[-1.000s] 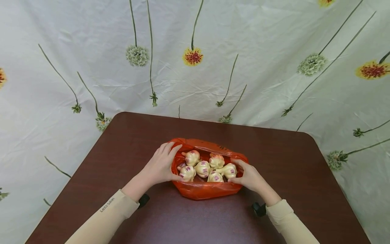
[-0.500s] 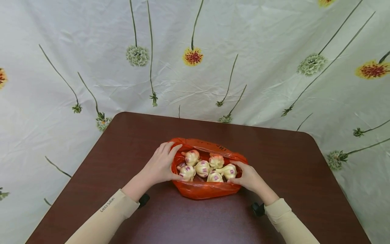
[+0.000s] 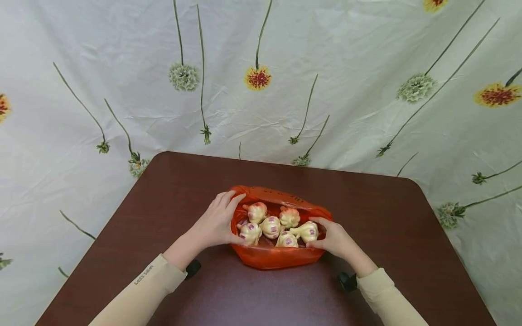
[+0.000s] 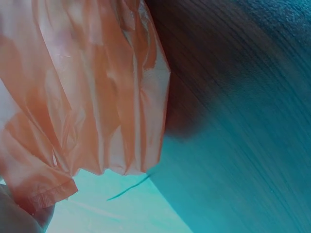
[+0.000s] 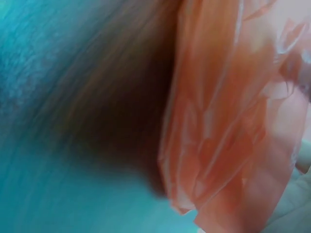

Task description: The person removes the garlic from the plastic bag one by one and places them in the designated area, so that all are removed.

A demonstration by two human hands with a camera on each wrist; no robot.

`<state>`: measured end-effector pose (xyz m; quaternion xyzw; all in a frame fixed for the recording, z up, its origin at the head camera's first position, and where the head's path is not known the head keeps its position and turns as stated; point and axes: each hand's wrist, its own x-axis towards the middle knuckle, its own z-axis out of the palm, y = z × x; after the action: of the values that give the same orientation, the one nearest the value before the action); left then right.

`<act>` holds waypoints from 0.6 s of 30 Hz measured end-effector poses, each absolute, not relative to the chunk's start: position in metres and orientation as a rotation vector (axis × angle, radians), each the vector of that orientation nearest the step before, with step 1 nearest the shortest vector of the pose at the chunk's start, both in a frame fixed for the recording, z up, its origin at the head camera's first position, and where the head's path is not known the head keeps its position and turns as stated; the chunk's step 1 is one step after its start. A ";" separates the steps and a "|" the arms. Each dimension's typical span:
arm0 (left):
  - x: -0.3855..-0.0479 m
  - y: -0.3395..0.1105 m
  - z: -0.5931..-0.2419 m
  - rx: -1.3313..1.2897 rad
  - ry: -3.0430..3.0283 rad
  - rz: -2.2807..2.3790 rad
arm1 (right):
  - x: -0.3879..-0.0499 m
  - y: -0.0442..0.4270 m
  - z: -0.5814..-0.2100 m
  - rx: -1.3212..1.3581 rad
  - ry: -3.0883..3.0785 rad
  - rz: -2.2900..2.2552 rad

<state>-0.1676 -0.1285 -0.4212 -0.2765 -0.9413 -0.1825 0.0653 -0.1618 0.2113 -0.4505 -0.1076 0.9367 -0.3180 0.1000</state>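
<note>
In the head view a red plastic bag (image 3: 273,259) lies on the table with its mouth spread wide. Inside it are several garlic bulbs (image 3: 271,227), cream with purple patches, some bearing stubby stems. My left hand (image 3: 214,222) holds the bag's left rim, thumb at the near edge and fingers at the far side. At the right rim my right hand (image 3: 335,238) grips in the same way, beside a long-necked bulb (image 3: 309,231). Both wrist views show mostly the bag's creased outside, orange in the left wrist view (image 4: 107,97); the fingertips are partly hidden by plastic.
The dark brown table (image 3: 187,181) has rounded far corners. Behind it hangs a pale cloth (image 3: 359,59) printed with flowers. Black straps or mounts (image 3: 347,281) sit at both wrists, beneath cream sleeves (image 3: 138,290).
Both hands keep their hold on the bag's rim. The bag's far flap has shifted slightly, and the whole head view has dipped a little. The bulbs stay in place.
</note>
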 end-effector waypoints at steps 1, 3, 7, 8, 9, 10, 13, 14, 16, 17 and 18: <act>-0.168 -0.128 -0.421 -0.841 -2.845 -0.568 | -0.161 0.211 -0.448 -0.321 2.770 -0.938; -0.168 -0.129 -0.421 -0.850 -2.861 -0.604 | -0.160 0.211 -0.444 -0.321 2.771 -0.943; -0.169 -0.130 -0.420 -0.852 -2.879 -0.652 | -0.158 0.209 -0.432 -0.338 2.775 -0.974; -0.169 -0.130 -0.420 -0.849 -2.881 -0.658 | -0.158 0.208 -0.429 -0.339 2.776 -0.985; -0.169 -0.130 -0.419 -0.846 -2.880 -0.660 | -0.158 0.208 -0.426 -0.344 2.773 -0.994; -0.169 -0.130 -0.419 -0.843 -2.881 -0.663 | -0.157 0.207 -0.424 -0.349 2.770 -1.002; -0.169 -0.131 -0.419 -0.835 -2.881 -0.671 | -0.156 0.206 -0.417 -0.349 2.745 -1.027; -0.169 -0.131 -0.419 -0.833 -2.882 -0.679 | -0.156 0.206 -0.415 -0.344 2.732 -1.042; -0.169 -0.131 -0.419 -0.832 -2.882 -0.686 | -0.155 0.205 -0.412 -0.334 2.705 -1.072; -0.169 -0.131 -0.419 -0.833 -2.883 -0.688 | -0.155 0.205 -0.410 -0.328 2.694 -1.090; -0.169 -0.131 -0.420 -0.835 -2.884 -0.690 | -0.155 0.205 -0.409 -0.326 2.681 -1.111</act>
<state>-0.1694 -0.1314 -0.4195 -0.2709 -0.9357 -0.2240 0.0304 -0.1549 0.2053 -0.4087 -0.1109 0.9124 -0.3782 0.1104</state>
